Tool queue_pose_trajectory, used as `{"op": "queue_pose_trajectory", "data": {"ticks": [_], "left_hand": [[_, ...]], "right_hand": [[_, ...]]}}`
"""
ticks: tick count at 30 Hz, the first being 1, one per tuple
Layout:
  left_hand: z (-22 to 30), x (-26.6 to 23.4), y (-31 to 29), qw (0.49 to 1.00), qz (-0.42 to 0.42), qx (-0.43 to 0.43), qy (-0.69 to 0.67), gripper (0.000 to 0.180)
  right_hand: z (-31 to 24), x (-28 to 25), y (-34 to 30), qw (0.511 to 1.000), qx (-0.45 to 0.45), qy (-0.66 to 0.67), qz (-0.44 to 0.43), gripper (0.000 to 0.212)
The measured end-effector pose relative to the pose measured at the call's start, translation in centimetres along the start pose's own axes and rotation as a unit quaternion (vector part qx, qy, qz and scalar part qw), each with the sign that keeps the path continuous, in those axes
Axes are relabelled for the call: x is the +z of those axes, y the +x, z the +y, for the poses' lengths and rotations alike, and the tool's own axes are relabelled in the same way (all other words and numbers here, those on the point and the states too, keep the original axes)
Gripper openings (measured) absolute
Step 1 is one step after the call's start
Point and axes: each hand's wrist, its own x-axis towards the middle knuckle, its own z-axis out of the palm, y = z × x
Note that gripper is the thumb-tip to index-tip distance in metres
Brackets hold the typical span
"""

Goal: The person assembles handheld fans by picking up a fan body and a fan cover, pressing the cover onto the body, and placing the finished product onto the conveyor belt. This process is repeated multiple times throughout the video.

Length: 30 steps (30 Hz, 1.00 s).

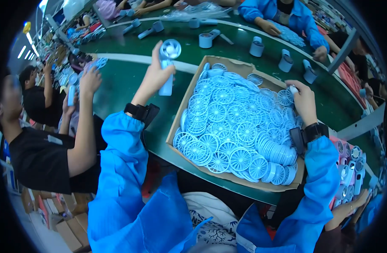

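Note:
My left hand (pixel 153 80) is closed around the handle of a light-blue handheld fan (pixel 166 86), held upright left of the box. The fan's round head shows its blades with no grille over them. An open cardboard box (pixel 248 64) in front of me is heaped with light-blue round fan grilles (pixel 223 111), some stacked in rows. My right hand (pixel 304 101) is over the box's right edge, its fingers pinched at a fan grille (pixel 285 98). Something small and whitish shows at those fingertips; what it is I cannot make out.
Fan bodies (pixel 256 47) stand or lie along the green conveyor (pixel 227 50) beyond the box. Across it, a person in blue sleeves (pixel 261 12) handles a pile of blue parts. A co-worker (pixel 45 152) sits close on my left. A pink tray of fans (pixel 347 173) is at right.

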Motion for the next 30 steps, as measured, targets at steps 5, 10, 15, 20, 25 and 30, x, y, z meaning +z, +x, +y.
{"op": "queue_pose_trajectory", "data": {"ticks": [5, 10, 15, 20, 25, 30], "left_hand": [[13.8, 4.9, 0.8, 0.918, -0.164, 0.11, -0.345, 0.087], [17.5, 14.1, -0.2, 0.886, -0.199, 0.117, -0.403, 0.095], [16.9, 16.4, -1.3, 0.851, -0.177, 0.198, -0.454, 0.097], [16.0, 17.3, -0.9, 0.848, -0.093, 0.31, -0.42, 0.096], [16.0, 17.3, -1.2, 0.85, -0.115, 0.287, -0.427, 0.094], [15.9, 16.8, -1.3, 0.829, -0.162, 0.234, -0.481, 0.094]], "right_hand": [[-1.0, -1.0, -0.6, 0.945, 0.099, 0.312, -0.015, 0.029], [-2.2, -0.5, -0.6, 0.868, 0.066, 0.492, -0.03, 0.032], [-2.3, -0.5, -0.4, 0.834, -0.008, 0.546, -0.084, 0.028], [-3.3, -0.7, -0.8, 0.818, -0.042, 0.566, -0.093, 0.023], [-3.3, -1.6, -0.8, 0.844, -0.029, 0.525, -0.11, 0.028], [-2.3, -2.1, -0.9, 0.745, 0.016, 0.633, -0.211, 0.038]]}}
